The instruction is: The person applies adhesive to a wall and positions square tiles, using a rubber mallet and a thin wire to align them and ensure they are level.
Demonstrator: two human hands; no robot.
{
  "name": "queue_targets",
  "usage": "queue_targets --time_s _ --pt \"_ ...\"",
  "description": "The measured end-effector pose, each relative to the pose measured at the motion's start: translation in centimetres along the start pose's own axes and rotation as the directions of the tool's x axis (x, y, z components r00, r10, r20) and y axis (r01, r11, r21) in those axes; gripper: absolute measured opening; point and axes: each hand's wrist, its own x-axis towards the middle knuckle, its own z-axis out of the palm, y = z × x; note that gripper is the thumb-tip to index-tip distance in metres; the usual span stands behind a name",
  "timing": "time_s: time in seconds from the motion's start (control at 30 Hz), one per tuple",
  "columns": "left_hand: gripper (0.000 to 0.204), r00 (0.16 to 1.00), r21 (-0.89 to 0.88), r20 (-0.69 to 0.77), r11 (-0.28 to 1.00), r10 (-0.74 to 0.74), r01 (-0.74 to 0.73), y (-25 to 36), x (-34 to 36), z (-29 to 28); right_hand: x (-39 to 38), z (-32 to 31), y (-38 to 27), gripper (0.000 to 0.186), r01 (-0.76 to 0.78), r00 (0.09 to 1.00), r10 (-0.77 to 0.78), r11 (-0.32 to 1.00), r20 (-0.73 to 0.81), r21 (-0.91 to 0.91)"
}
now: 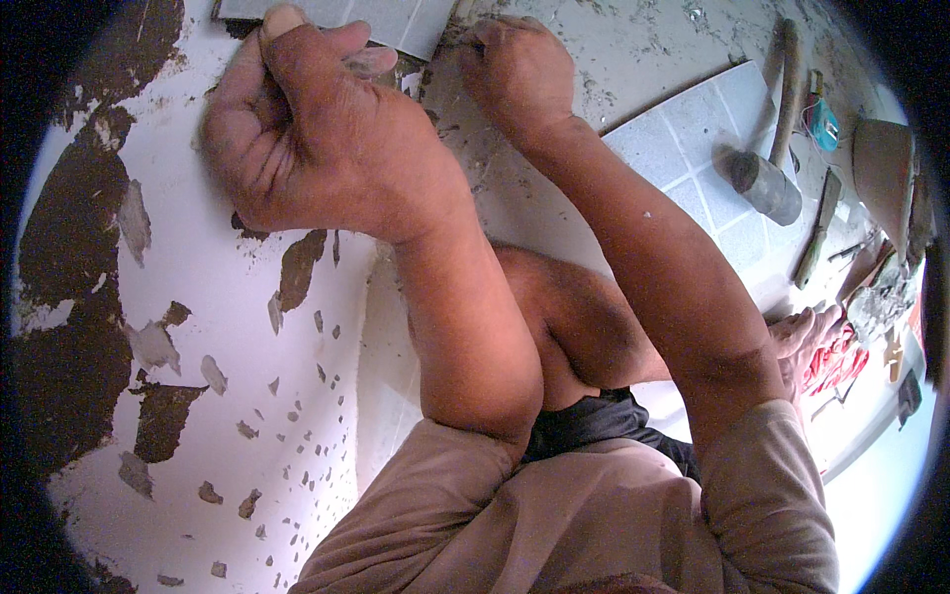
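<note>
My left hand (341, 148) is beside the chipped white wall, its fingers curled and its thumb raised toward the top edge. It lies just below a grey tile (401, 22) with pale lines; whatever its palm may hold is hidden. To the right of that tile, my right hand (520, 79) is closed low over the dusty grey floor. Its fingertips face away, so I cannot make out anything in them.
The wall (208, 297) at left has dark chipped patches. At right, a mallet (767, 183) with a wooden handle rests on another grey tile (683, 129). Beyond are a teal round object (822, 125), a flat-bladed tool (819, 233) and a red-and-white cloth (836, 361).
</note>
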Motion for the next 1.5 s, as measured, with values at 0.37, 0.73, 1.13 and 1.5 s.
queue_targets --time_s 0.37,0.73,1.13,1.5 --pt "0.009 1.000 0.034 0.002 0.999 0.031 -0.031 0.5 0.0 0.0 0.7 0.1 0.8 0.014 0.092 0.993 -0.091 0.996 0.073 -0.006" --pt "0.025 0.997 0.192 0.012 0.978 0.078 -0.079 0.8 -1.2 -0.5 -7.9 -8.3 2.4 0.014 -0.043 0.998 0.021 0.933 0.065 0.358" --pt "0.019 0.997 0.340 0.018 0.937 0.076 -0.078 0.5 -1.6 0.0 -12.4 -10.2 6.7 0.017 0.098 0.993 -0.121 0.830 0.006 0.550" --pt "0.023 0.999 0.261 0.022 0.965 0.028 -0.033 0.6 -1.8 0.9 -12.4 -10.0 7.7 0.021 0.170 0.977 -0.212 0.843 0.025 0.510"
